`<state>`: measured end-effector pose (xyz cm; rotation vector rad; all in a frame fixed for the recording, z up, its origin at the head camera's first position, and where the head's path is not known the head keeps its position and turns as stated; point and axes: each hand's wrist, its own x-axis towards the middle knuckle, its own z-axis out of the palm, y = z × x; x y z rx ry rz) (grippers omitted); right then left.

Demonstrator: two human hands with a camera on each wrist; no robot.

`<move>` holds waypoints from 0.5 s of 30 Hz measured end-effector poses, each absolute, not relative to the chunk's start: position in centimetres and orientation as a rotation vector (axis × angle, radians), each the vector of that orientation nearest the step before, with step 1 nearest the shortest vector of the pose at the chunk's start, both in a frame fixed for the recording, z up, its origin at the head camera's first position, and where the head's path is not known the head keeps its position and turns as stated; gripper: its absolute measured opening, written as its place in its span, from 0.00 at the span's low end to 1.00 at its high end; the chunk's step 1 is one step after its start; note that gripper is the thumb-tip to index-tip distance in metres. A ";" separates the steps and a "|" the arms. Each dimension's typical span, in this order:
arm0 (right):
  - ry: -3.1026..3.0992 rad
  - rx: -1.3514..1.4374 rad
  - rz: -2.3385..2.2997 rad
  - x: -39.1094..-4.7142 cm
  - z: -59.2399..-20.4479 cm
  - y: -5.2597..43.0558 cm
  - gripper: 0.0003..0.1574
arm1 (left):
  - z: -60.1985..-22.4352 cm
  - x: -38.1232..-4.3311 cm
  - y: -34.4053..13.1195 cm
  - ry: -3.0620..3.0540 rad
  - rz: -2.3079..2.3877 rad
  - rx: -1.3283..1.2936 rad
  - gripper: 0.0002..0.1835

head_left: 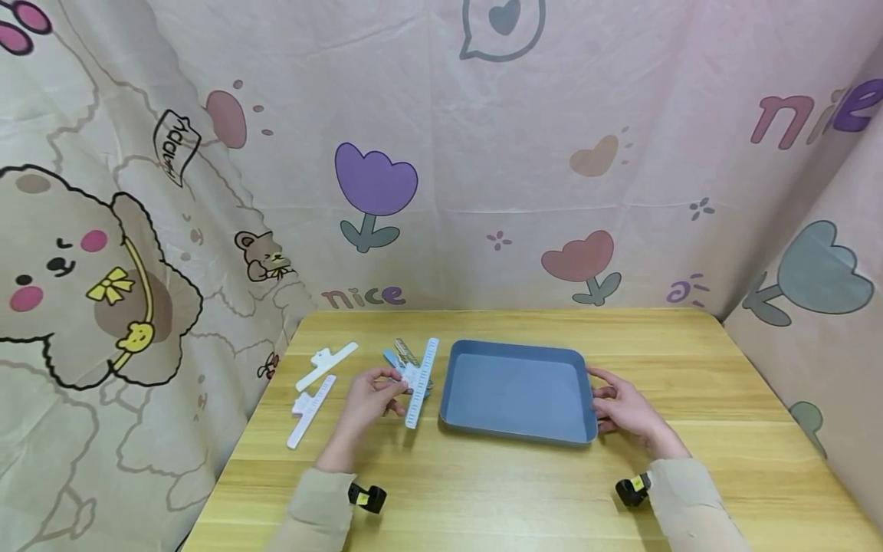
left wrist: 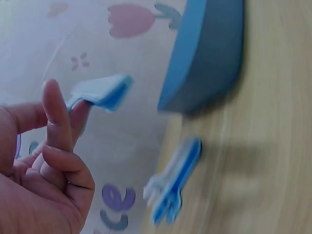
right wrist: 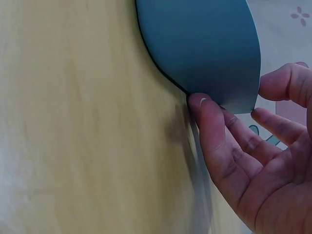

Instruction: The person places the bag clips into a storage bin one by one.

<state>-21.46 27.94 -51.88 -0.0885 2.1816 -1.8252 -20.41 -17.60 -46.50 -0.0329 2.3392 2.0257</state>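
We see the left hand (head_left: 378, 396) pinching a ruler clip (head_left: 423, 385) by its grip tab, between thumb and fingers, just left of the tray (head_left: 520, 391). That clip is up off the bench (head_left: 483, 487), tilted, long edge toward the tray. Right hand (head_left: 623, 404): fingers spread and loosely bent, tips touching the outside of the tray's right end wall, one tip low near its base; we see nothing pinched there. Tray sits upright on the bench. Partly behind the held clip, left of the tray, we have a blue clip (head_left: 391, 359) and a gold-patterned clip (head_left: 405, 351), close together. Farther left of the tray: a white clip (head_left: 329, 365) and, nearer us, a pale clip (head_left: 313, 410), apart. Patterned curtain (head_left: 441, 138) stands behind the tray.
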 end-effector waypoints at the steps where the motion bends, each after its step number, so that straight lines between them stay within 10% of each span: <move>1: 2.177 -0.088 -1.828 -21.5 -51.9 27.9 0.46 | -46.4 -20.4 -17.2 2.314 2.042 -0.031 0.07; 15: 2.145 -0.104 -1.845 -21.6 -51.9 26.5 0.44 | -46.8 -21.4 -10.4 2.025 2.171 -0.088 0.09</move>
